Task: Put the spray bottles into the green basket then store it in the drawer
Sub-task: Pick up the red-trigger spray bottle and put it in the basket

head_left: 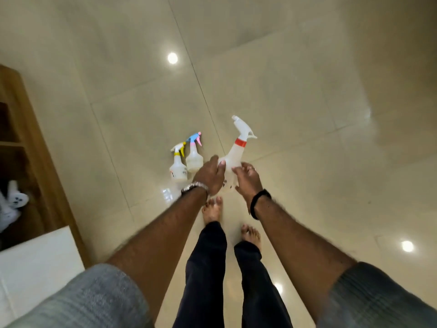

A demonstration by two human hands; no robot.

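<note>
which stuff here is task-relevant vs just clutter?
Job:
red-collared spray bottle, between left hand and right hand
yellow-trigger spray bottle on floor
blue-and-pink-trigger spray bottle on floor
Green basket: not in view.

Lying about:
wooden shelf unit
white plush toy

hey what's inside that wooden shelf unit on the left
The wooden shelf unit holds white spray bottles in a lower compartment. The upper compartments look dark; their contents cannot be told, and the frame edge cuts off the rest.

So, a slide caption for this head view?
Both hands hold red-collared spray bottle above two bottles on floor.
</note>
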